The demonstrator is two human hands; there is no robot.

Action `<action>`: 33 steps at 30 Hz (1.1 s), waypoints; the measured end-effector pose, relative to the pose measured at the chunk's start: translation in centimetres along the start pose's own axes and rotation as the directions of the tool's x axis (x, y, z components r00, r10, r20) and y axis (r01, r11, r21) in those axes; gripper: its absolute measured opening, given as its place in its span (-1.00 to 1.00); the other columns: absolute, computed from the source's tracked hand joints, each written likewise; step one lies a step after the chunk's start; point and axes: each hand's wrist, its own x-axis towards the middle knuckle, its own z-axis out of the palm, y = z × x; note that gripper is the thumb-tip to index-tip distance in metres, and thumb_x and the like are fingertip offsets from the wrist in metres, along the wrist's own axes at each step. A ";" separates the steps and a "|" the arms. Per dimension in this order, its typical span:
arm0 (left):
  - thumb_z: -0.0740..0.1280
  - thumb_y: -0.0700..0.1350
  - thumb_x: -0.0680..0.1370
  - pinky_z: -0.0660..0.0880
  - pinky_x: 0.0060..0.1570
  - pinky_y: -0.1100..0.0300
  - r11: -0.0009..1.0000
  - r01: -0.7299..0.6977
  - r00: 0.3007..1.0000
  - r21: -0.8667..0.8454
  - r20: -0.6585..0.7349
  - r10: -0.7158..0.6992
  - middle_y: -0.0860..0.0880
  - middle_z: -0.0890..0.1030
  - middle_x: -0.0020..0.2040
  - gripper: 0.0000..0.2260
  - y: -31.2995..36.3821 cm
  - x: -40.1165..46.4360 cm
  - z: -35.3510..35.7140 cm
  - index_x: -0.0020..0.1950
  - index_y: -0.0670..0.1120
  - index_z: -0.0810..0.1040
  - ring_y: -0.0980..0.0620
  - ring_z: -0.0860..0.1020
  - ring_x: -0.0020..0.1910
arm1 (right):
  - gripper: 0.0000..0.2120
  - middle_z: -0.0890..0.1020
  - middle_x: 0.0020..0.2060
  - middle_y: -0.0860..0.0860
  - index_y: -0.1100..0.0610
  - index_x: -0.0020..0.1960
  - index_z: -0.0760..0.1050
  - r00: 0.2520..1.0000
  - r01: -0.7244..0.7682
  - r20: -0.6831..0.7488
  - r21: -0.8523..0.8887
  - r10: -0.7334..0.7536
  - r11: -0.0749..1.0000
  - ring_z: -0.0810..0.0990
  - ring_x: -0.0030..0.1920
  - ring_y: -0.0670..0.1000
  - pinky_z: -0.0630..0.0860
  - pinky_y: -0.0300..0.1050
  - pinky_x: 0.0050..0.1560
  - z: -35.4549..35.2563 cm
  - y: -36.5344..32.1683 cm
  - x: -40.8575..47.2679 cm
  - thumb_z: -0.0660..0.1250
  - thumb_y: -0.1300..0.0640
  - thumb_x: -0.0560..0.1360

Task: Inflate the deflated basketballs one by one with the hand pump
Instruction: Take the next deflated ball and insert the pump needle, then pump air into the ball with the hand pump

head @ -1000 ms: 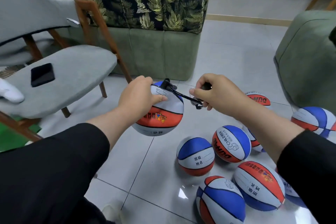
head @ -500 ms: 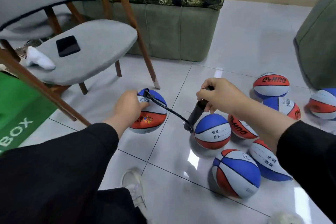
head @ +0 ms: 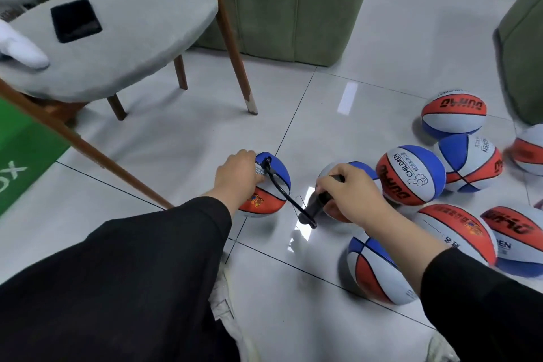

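Head view. Floor (head: pixel 382 47): large glossy pale-grey tiles with dark grout lines; bright window glare reflected just beside the pump.

Landmark: the basketball (head: pixel 271 182) under the left hand, sitting on the tile at a grout crossing. Panels blue, white, orange-red.

Left hand (head: pixel 238 176): laid over the near-left side of this ball, fingers curved onto its surface, gripping it against the floor. Black sleeve to the wrist.

Hose (head: pixel 283 189): thin, black, plugged in at the top of the ball, running down and right to the base of the hand pump (head: pixel 316 206).

Hand pump: black barrel, leaning, lower end on the tile just right of the ball.

Right hand (head: pixel 349 197): closed round the pump's upper end; handle mostly hidden in the fist.

Other balls (head: pixel 411 175): a cluster of the same three-colour balls to the right of the landmark ball, touching or nearly touching one another; one lies directly behind the right hand, partly covered. Whether they are soft or firm cannot be told.

Left and beyond the landmark ball: a grey upholstered chair (head: pixel 141 38) on brown wooden legs, a black phone (head: pixel 75 20) flat on its seat, a white cloth item (head: pixel 20 44) at the seat's left edge.

Beyond the ball: green sofa base (head: pixel 293 3). Far right: a second green upholstered piece (head: pixel 526 47). Far left: green mat (head: pixel 26 153) with white lettering.
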 end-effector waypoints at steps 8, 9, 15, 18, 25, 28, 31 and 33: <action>0.23 -0.22 0.66 0.48 0.10 0.04 1.000 0.009 0.947 -0.002 0.322 -0.008 -0.21 0.47 0.35 -0.57 2.2 2.7 4.6 0.53 -0.18 0.30 -0.21 0.53 0.24 | -0.82 0.74 -0.25 0.05 0.26 0.02 0.53 0.998 -0.043 0.054 0.049 0.040 0.998 0.59 -0.45 0.00 0.59 -0.14 -0.35 -1.2 -0.3 0.2 0.34 0.13 0.57; 0.20 -0.26 0.65 0.47 0.18 0.04 1.000 0.013 0.939 0.007 0.345 -0.015 -0.22 0.43 0.40 -0.50 2.6 2.7 4.7 0.60 -0.20 0.20 -0.21 0.50 0.30 | -0.82 0.74 -0.25 0.05 0.25 0.03 0.53 0.998 -0.046 0.050 0.059 0.043 0.997 0.59 -0.44 0.01 0.62 -0.06 -0.29 -1.4 -0.3 0.2 0.33 0.12 0.58; 0.10 -0.24 0.71 0.43 0.12 0.06 0.984 0.103 0.954 -0.146 0.295 -0.056 -0.23 0.54 0.27 -0.75 3.8 1.6 2.5 0.30 -0.26 0.48 -0.17 0.50 0.17 | -0.85 0.73 -0.22 0.11 0.23 -0.07 0.53 0.997 -0.073 0.009 0.176 0.073 0.982 0.57 -0.39 0.15 0.62 0.37 -0.05 -2.7 0.0 -0.3 0.35 0.13 0.57; 0.17 -0.14 0.70 0.50 -0.04 0.07 0.919 0.216 0.973 -0.329 0.147 -0.176 -0.15 0.62 0.06 -0.81 3.9 0.4 2.3 0.15 -0.19 0.53 -0.13 0.55 -0.02 | -0.84 0.73 -0.19 0.13 0.25 -0.05 0.52 0.996 -0.070 -0.036 0.233 0.080 0.970 0.54 -0.43 0.10 0.63 0.17 -0.17 -3.2 0.3 -0.8 0.35 0.13 0.58; 0.13 -0.02 0.74 0.23 -0.39 0.13 0.651 0.382 0.852 -0.656 -0.023 -0.523 -0.04 0.40 -0.39 -0.56 8.3 -5.8 2.9 -0.33 -0.11 0.33 -0.09 0.39 -0.32 | -0.81 0.72 -0.17 0.17 0.30 0.04 0.52 0.980 -0.071 -0.141 0.423 0.142 0.903 0.54 -0.40 0.10 0.67 0.13 -0.18 -4.2 2.6 -2.9 0.32 0.15 0.59; 0.14 0.10 0.73 0.45 -0.29 0.11 0.375 0.488 0.750 -0.788 0.158 -0.642 -0.11 0.53 -0.35 -0.49 10.3 -9.8 5.6 -0.30 -0.18 0.47 -0.15 0.50 -0.31 | -0.85 0.74 -0.15 0.16 0.25 0.02 0.52 0.970 -0.067 -0.175 0.484 0.171 0.872 0.59 -0.39 0.06 0.56 -0.11 -0.37 -4.1 3.5 -4.4 0.31 0.14 0.61; 0.07 0.23 0.72 0.48 -0.38 0.16 0.002 0.602 0.660 -0.798 0.497 -0.564 -0.13 0.65 -0.29 -0.41 12.8 -13.5 8.1 -0.10 -0.22 0.62 -0.09 0.54 -0.41 | -0.84 0.74 -0.13 0.17 0.26 0.02 0.53 0.959 -0.079 -0.169 0.615 0.229 0.784 0.61 -0.39 0.05 0.55 -0.12 -0.33 -3.6 4.2 -6.2 0.29 0.15 0.63; 0.04 0.25 0.72 0.50 -0.37 0.16 -0.152 0.610 0.675 -0.777 0.611 -0.414 -0.17 0.72 -0.16 -0.41 14.0 -14.7 9.0 0.06 -0.21 0.62 -0.10 0.61 -0.31 | -0.83 0.75 -0.12 0.17 0.28 0.04 0.54 0.953 -0.087 -0.151 0.696 0.264 0.713 0.63 -0.37 0.05 0.59 -0.15 -0.31 -3.2 4.7 -7.4 0.28 0.16 0.63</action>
